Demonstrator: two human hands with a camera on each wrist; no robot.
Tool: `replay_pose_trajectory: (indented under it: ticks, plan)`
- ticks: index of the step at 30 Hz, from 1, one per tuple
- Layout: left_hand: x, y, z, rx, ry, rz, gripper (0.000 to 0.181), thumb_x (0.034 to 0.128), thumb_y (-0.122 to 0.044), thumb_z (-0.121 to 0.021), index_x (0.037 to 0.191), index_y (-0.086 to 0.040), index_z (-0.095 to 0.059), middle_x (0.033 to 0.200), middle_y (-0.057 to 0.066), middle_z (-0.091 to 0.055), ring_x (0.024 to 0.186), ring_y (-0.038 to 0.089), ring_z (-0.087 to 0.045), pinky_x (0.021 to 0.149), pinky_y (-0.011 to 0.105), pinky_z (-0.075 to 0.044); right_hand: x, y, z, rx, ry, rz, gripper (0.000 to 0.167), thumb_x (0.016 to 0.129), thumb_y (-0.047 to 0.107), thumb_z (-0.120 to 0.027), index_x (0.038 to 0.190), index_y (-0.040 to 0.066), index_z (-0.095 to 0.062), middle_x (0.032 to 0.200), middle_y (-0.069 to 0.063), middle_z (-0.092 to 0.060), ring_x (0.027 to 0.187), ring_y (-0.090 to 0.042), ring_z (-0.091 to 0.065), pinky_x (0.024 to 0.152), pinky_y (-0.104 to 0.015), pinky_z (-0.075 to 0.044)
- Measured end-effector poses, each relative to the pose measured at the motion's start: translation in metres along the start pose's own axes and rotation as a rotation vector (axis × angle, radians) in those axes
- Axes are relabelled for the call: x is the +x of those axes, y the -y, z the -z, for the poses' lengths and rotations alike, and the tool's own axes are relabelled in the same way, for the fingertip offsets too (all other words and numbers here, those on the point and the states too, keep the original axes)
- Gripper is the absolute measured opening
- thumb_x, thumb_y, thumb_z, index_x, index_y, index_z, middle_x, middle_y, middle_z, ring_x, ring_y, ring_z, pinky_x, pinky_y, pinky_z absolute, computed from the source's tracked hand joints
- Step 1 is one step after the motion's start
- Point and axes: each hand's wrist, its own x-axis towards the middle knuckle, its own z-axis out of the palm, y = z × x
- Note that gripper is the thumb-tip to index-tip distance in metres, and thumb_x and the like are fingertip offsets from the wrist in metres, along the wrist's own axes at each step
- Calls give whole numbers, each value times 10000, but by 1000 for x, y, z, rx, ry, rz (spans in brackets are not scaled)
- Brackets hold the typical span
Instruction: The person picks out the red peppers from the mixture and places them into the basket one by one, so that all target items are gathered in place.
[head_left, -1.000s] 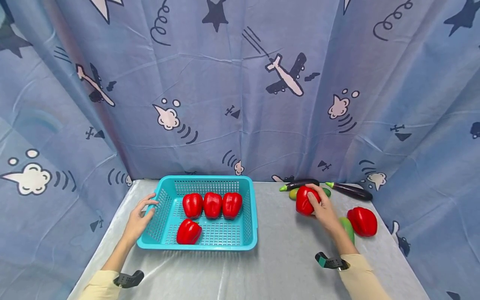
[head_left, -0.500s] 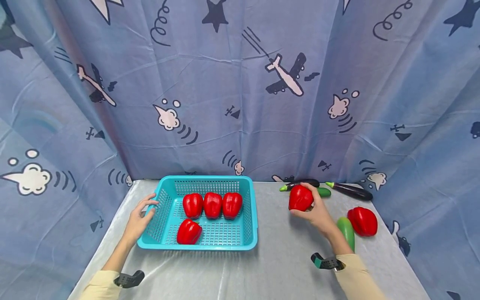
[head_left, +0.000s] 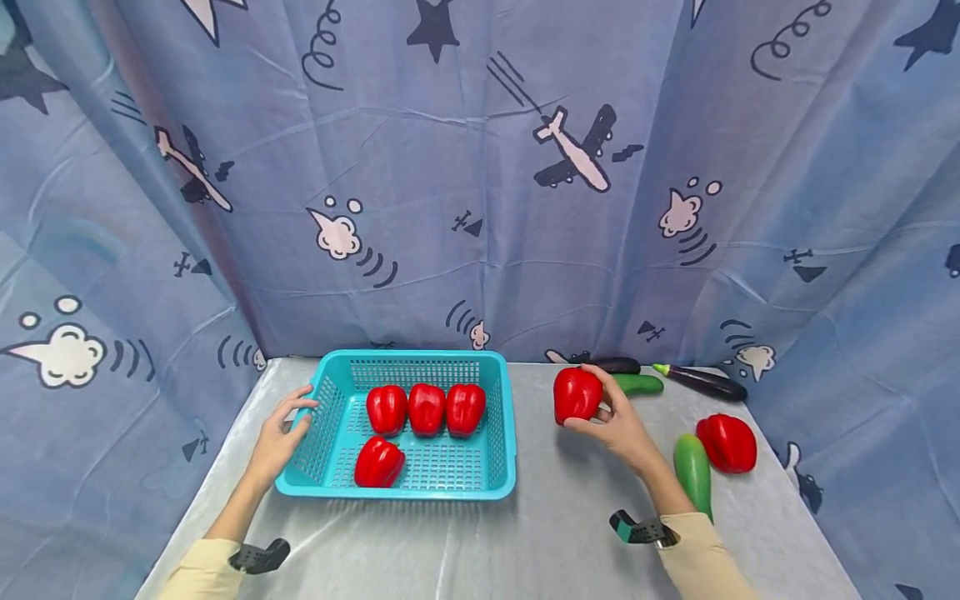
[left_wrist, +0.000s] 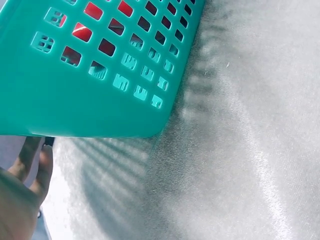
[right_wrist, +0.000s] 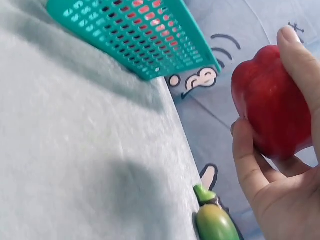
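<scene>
My right hand grips a red bell pepper between thumb and fingers, to the right of the basket. In the right wrist view, the same pepper is lifted off the table, and a shadow falls below. At the left end of a turquoise basket, my left hand rests with loosely bent fingers at the rim. Several red bell peppers lie inside: three in a row, the middle one among them, and one in front. The left wrist view shows the basket's perforated wall, with the left fingers partly hidden behind its edge.
Behind the right hand lie a green cucumber and a partly hidden eggplant. Another eggplant lies farther right. Near the right table edge are a red bell pepper and a green cucumber. A patterned curtain hangs behind the table.
My right hand has carried the bell pepper leftward, away from the cucumber and eggplant, toward the basket. The left hand has stayed at the basket's rim.
</scene>
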Motion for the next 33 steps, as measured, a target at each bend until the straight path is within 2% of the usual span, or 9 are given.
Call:
replay_pose_trajectory:
  ticks: [8,18,23,33]
  plan:
    - [1,0,0,11,-3,1,222,1009,42,-556,1213,82,-635,1500,234,-445,1362,428,-388,869,137,-434,3,7,-16,-46,21,24,845,859,67,-823,1559,254,-388,1535,-150,-343,1252,-470,-476,833,-391,-573]
    - [0,1,0,-1,1,7,215,1014,36,-555,1208,91,-630,1503,242,-437,1368,441,-378,871,133,-440,3,22,-45,43,51,26,842,852,27,-811,1528,162,-328,1443,-219,-414,1201,-496,-529,821,-439,-574]
    - [-1,2,-1,2,-4,11,215,1010,40,-557,1206,91,-630,1501,240,-440,1361,435,-385,869,128,-440,4,28,-59,50,56,14,819,852,19,-807,1528,151,-365,1448,-213,-393,1173,-509,-545,817,-439,-576]
    - [0,3,-1,0,-3,4,219,1010,35,-563,1211,86,-632,1498,240,-443,1356,441,-392,862,128,-442,9,36,-84,86,85,22,844,864,9,-792,1561,154,-339,1469,-199,-394,1177,-476,-553,825,-440,-574]
